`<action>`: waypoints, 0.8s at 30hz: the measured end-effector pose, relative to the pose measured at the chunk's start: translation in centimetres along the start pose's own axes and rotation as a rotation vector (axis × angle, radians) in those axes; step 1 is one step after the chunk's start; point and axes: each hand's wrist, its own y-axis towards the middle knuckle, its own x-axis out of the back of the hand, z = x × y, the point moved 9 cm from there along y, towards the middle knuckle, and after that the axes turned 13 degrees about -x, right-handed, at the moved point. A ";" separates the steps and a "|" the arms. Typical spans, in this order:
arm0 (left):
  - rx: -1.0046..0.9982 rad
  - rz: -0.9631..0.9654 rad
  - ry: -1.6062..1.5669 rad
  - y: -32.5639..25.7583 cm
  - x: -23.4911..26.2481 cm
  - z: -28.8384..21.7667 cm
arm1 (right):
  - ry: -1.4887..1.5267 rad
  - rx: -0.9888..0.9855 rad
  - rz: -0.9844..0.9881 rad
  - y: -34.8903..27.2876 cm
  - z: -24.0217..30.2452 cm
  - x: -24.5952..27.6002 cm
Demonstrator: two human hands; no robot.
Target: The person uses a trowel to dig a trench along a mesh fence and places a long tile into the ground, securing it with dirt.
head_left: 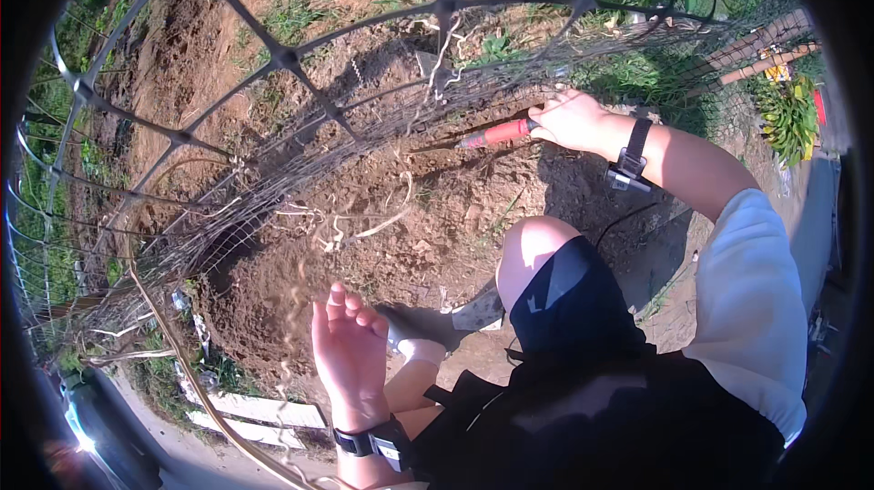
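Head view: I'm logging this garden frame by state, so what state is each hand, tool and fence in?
Right hand: closed around the red-handled tool.
Red-handled tool: held roughly level, tip toward the wire mesh.
Left hand: open, fingers spread, holding nothing.
Wire mesh fence: leaning, bent low over the soil.
Soil: loose, dug up, bare.
Wrist bands: strapped on both wrists.

The tool's handle [499,133] in the right hand [572,119] looks like smooth, slightly glossy red plastic. The wire fence [300,140] is thin, dull grey metal mesh. The soil [401,244] is dry, crumbly and matt. Both wristbands [632,155] look like matt black plastic or rubber. The sleeve [751,308] is plain white cloth.
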 end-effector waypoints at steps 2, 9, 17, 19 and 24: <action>0.018 -0.023 0.003 0.0 0.3 0.1 | 0.000 0.050 0.134 0.0 1.2 -1.1; -0.047 -0.003 0.017 0.3 0.0 -0.5 | 0.152 0.305 -0.339 1.9 5.1 2.7; -0.072 -0.046 0.000 -0.1 1.1 -1.5 | 0.481 0.275 -0.172 3.6 7.1 4.2; -0.121 -0.053 0.003 -0.3 1.5 -2.2 | 0.190 0.223 -0.244 4.0 7.3 4.3; -0.189 -0.104 0.016 -0.5 2.6 -3.4 | 0.020 0.304 0.126 4.0 11.7 2.0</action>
